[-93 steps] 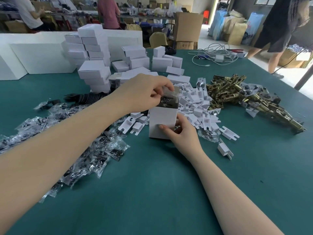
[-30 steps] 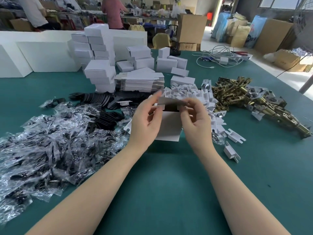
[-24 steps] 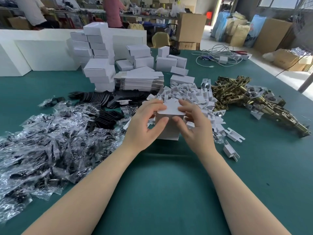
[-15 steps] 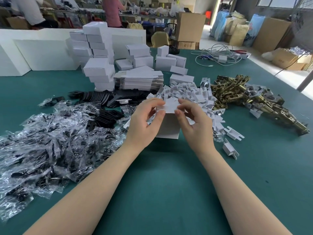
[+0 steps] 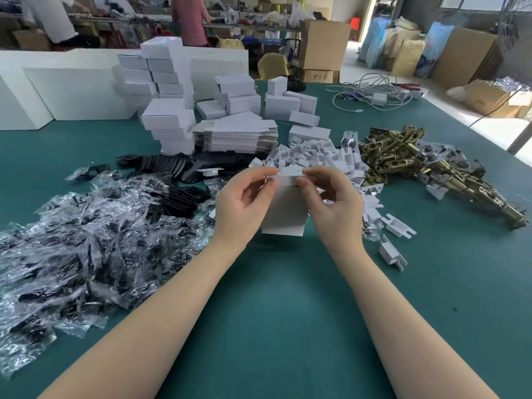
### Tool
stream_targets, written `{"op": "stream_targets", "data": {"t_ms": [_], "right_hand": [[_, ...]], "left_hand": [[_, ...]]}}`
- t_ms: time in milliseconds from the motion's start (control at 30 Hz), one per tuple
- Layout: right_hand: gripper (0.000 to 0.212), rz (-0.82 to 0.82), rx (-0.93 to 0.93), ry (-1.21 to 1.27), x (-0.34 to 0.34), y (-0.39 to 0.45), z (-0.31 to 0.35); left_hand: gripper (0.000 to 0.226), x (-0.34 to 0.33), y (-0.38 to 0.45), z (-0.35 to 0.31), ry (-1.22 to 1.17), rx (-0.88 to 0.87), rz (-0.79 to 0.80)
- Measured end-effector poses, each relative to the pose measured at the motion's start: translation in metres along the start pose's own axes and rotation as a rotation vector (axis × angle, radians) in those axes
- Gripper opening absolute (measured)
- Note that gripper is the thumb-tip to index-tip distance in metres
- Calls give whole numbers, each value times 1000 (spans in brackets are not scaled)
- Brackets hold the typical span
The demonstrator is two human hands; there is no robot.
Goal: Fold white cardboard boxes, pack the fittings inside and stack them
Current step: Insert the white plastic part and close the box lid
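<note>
A small white cardboard box (image 5: 285, 214) stands upright on the green table (image 5: 273, 312) in front of me. My left hand (image 5: 244, 205) pinches the left end of its top flap, and my right hand (image 5: 331, 203) pinches the right end. The flap lies almost flat over the opening, so the contents are hidden. Behind the box lies a heap of white card inserts (image 5: 319, 156). Brass latch fittings (image 5: 431, 165) are piled to the right. Bagged black parts (image 5: 86, 240) cover the left side.
Stacks of closed white boxes (image 5: 167, 90) and a pile of flat box blanks (image 5: 236, 136) stand at the back. Black plates (image 5: 178, 168) lie fanned beside them. Two loose white inserts (image 5: 394, 240) sit right of my hand. Cables (image 5: 371, 93) lie at the far right; people work beyond.
Three seconds ago my left hand was at the open box top with a bag inside. Since then both hands have folded the top flap down over the opening.
</note>
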State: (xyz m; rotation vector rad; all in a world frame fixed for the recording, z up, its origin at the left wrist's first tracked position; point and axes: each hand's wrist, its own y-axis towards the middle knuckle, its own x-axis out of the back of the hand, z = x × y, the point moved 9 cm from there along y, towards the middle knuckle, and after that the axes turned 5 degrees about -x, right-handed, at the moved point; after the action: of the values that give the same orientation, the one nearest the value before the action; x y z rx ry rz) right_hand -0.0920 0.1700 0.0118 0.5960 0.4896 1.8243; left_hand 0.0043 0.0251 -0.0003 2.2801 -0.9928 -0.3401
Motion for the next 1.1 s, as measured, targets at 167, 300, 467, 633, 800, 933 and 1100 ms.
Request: {"op": "stream_targets", "data": {"t_ms": [167, 300, 467, 633, 800, 933, 1100], "right_hand": [[27, -13, -5, 16, 1, 0, 1], [27, -18, -12, 33, 1, -1, 1], [24, -9, -6, 32, 2, -1, 3], [24, 14, -20, 30, 1, 0, 2], [23, 40, 1, 11, 2, -1, 1], [31, 67, 11, 27, 1, -1, 0], [26, 117, 33, -12, 1, -4, -4]], "left_hand": [[18, 1, 2, 2, -41, 31, -20], [17, 1, 2, 3, -44, 45, -26], [16, 2, 3, 2, -28, 38, -45], [23, 2, 1, -1, 3, 2, -28], [23, 3, -1, -6, 95, -88, 10], [16, 3, -2, 0, 101, -91, 20], [18, -2, -1, 4, 245, -154, 92]]}}
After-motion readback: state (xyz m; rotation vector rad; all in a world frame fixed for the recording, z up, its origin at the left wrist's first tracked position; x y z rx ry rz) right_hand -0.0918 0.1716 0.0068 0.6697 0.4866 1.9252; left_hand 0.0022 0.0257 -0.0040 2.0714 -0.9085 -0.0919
